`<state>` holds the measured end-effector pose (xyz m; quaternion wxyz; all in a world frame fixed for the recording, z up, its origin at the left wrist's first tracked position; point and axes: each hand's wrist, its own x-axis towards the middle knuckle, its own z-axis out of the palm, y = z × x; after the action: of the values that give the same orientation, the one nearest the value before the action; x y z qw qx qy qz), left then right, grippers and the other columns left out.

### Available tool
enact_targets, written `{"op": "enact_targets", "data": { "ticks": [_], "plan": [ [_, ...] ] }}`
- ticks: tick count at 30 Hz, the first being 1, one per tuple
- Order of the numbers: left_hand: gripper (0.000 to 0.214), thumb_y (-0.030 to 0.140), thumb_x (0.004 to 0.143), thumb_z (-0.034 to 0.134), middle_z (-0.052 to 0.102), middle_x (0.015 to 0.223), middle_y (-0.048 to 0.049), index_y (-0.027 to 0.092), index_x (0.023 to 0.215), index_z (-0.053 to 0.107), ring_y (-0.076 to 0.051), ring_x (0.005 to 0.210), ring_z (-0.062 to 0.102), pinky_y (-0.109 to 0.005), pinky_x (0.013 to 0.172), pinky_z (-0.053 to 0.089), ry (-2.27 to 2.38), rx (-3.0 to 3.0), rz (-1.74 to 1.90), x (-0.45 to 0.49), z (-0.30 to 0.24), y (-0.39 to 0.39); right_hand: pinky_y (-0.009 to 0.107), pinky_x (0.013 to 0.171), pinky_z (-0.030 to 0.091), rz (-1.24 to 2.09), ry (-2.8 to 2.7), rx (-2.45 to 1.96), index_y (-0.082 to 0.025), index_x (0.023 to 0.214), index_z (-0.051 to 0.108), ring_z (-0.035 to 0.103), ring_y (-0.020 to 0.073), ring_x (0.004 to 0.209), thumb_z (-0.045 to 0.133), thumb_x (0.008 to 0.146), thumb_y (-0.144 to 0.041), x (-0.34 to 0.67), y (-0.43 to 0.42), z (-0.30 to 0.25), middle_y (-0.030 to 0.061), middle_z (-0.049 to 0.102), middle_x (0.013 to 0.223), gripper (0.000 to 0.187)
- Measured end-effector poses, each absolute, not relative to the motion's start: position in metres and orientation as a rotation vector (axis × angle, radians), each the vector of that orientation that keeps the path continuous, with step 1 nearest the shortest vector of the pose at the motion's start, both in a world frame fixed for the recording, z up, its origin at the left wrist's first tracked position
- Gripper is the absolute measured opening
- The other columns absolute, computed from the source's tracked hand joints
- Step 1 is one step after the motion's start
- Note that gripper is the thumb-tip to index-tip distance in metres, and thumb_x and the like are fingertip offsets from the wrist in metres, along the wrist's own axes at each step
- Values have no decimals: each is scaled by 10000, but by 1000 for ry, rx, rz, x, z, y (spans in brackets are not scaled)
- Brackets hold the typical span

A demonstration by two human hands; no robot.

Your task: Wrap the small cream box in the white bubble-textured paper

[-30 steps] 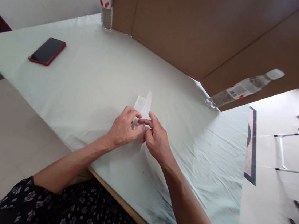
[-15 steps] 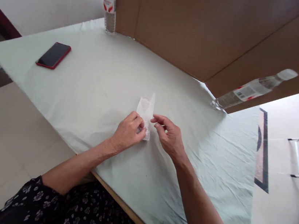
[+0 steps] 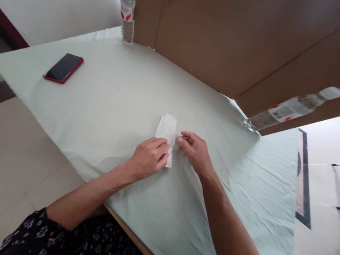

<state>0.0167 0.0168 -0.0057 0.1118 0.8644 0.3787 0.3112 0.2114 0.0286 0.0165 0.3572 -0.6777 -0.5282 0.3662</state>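
Well beyond white paper [image 3: 167, 126], capped bottles [image 3: 127, 13].

There's room to pass over the surface [image 3: 114, 99] between the phone [image 3: 64, 67] and left hand [image 3: 150, 156], but a cardboard panel [image 3: 197, 35] walls off the far side, left bottle [image 3: 127, 13] and right bottle [image 3: 290, 110] standing beside it.

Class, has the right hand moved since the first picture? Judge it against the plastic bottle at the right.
Yes: the right hand has moved rightward and slightly forward, nearer the plastic bottle at the right.
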Motion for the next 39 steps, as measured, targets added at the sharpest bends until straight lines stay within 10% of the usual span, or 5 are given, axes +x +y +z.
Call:
{"op": "enact_targets", "data": {
  "ticks": [9,22,29,39],
  "plan": [
    [252,131,939,523,744,1133,-104,171,1148,658,-240,994,685,-395,900,575,1095,2465,921,17,-4,15,235,416,292,1276,-1301,-1726,-169,843,656,418,104,441,785,689,-497,201,80,13,-58,482,479,385],
    [198,180,876,626,646,1117,-93,205,1072,636,-213,968,667,-337,851,574,1298,2296,1019,17,-7,10,317,745,517,1326,-1287,-1285,-215,816,775,628,171,751,770,777,-456,189,45,22,2,712,791,244],
    [556,271,783,760,578,1181,-142,169,1260,494,-299,1142,585,-455,978,536,1503,2144,1152,17,-10,6,349,839,553,1099,-1577,-1195,-223,808,783,694,200,870,695,904,-467,191,11,30,31,758,908,277],
    [296,181,786,666,597,1316,-173,178,1075,602,-310,1307,556,-474,1068,484,1213,2070,864,6,-8,16,527,1145,484,546,-2009,-1052,-331,1355,665,602,268,1357,520,1019,-325,201,-23,-11,48,721,1340,366]
  ]
}}
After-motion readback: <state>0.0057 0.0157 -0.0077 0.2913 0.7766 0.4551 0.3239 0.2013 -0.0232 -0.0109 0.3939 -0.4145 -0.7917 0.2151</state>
